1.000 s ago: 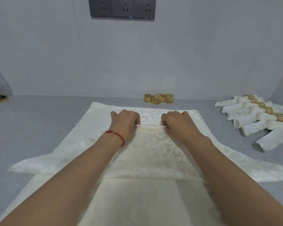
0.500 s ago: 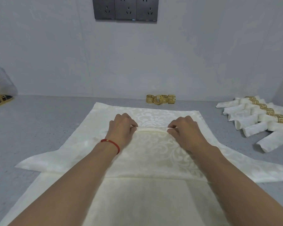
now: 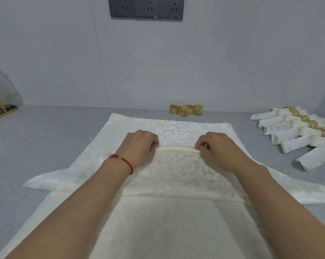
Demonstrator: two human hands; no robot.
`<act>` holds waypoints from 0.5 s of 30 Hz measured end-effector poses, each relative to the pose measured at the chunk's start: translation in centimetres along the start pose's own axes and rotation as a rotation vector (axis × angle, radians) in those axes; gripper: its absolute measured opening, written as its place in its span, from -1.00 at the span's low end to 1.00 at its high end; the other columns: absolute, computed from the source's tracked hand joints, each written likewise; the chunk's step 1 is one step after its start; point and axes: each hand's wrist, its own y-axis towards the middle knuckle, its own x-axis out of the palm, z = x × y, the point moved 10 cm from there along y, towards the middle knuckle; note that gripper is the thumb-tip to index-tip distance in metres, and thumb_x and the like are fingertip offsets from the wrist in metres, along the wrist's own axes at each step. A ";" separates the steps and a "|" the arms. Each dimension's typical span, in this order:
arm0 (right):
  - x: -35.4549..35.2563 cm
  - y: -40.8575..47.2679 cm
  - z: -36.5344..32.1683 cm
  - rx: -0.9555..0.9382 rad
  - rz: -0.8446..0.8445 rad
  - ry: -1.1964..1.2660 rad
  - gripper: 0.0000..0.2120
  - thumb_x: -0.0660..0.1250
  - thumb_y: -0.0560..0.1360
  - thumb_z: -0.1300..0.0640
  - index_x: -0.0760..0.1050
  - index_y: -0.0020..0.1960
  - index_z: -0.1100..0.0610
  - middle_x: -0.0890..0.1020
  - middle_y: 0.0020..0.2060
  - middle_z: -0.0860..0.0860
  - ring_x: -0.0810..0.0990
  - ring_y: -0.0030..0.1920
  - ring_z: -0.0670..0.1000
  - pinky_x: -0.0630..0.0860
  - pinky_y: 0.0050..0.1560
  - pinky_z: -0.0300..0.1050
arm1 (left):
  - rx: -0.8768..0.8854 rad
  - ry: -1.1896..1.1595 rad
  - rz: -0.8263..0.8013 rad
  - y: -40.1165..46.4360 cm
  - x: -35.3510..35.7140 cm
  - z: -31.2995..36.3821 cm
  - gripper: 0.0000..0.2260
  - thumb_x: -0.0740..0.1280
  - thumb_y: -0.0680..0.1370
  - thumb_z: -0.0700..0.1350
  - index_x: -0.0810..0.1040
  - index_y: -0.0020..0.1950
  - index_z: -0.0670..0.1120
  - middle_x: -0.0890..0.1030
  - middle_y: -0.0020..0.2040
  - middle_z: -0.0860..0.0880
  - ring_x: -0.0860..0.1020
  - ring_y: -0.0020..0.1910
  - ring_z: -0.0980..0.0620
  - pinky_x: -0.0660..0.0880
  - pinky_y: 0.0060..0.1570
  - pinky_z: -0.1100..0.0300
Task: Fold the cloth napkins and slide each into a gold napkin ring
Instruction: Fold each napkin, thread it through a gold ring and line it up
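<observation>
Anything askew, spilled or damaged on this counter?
Nothing stands out. Both hands, left hand and right hand, pinch the napkin fold; spare gold rings and finished napkins sit tidily.

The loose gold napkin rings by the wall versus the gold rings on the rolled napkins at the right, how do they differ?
The loose gold napkin rings are empty; the gold rings on the rolled white napkins each encircle a napkin. The loose rings cluster tightly at the back of the grey counter; the fitted rings form a diagonal row along the right side. Both show the same gold cut-out key pattern.
</observation>
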 end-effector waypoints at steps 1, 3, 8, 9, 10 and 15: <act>-0.1 -0.1 0.3 -0.006 0.028 0.040 -0.78 0.26 0.62 0.18 0.58 0.20 -0.02 0.57 0.06 -0.11 0.53 0.09 -0.01 0.46 0.11 -0.09 | -0.032 -0.061 0.037 -0.1 -0.2 -0.3 -0.77 0.25 0.58 -0.20 0.63 0.11 0.01 0.63 -0.07 0.05 0.57 0.00 -0.05 0.48 0.01 0.08; 0.1 -0.3 0.8 -0.012 0.019 0.038 -0.77 0.29 0.64 0.12 0.58 0.27 0.00 0.57 0.14 -0.09 0.47 0.17 0.02 0.43 0.22 0.00 | -0.089 -0.135 0.051 -0.2 0.0 -1.1 -0.75 0.27 0.58 -0.22 0.65 0.16 0.01 0.65 -0.07 0.01 0.59 0.02 -0.06 0.51 0.04 0.06; -0.2 -0.2 0.7 -0.014 -0.013 -0.045 -0.92 0.33 0.56 0.11 0.56 -0.10 -0.01 0.57 -0.18 -0.16 0.54 -0.10 -0.06 0.47 0.05 0.03 | -0.056 -0.050 -0.001 0.0 0.8 -1.2 -0.85 0.31 0.57 -0.18 0.65 -0.02 0.01 0.48 -0.02 0.03 0.45 0.07 -0.04 0.43 0.04 0.03; -0.4 -0.2 0.4 -0.021 -0.006 -0.060 -0.92 0.33 0.55 0.13 0.53 -0.11 -0.01 0.57 -0.19 -0.15 0.54 -0.11 -0.05 0.44 0.00 -0.02 | -0.039 -0.008 0.011 0.0 0.5 -0.9 -0.87 0.30 0.57 -0.17 0.62 0.00 0.00 0.47 -0.03 0.07 0.43 0.07 -0.02 0.38 0.02 0.05; -0.6 -0.2 0.0 -0.034 0.004 -0.086 -0.92 0.33 0.53 0.16 0.52 -0.11 0.00 0.56 -0.20 -0.14 0.54 -0.12 -0.02 0.39 -0.05 -0.06 | -0.024 0.056 0.011 -0.1 0.2 -0.5 -0.88 0.28 0.58 -0.17 0.59 -0.01 0.01 0.47 -0.05 0.09 0.42 0.05 -0.01 0.32 -0.01 0.06; -0.7 -0.5 -1.8 -0.102 -0.052 -0.214 -0.83 0.31 0.45 0.29 0.47 -0.10 0.02 0.54 -0.14 -0.09 0.51 -0.10 0.04 0.35 -0.14 -0.08 | 0.092 0.232 -0.037 -0.8 -0.5 1.1 -0.70 0.25 0.47 -0.34 0.42 -0.09 0.09 0.40 -0.16 0.14 0.38 -0.09 0.04 0.17 -0.09 0.09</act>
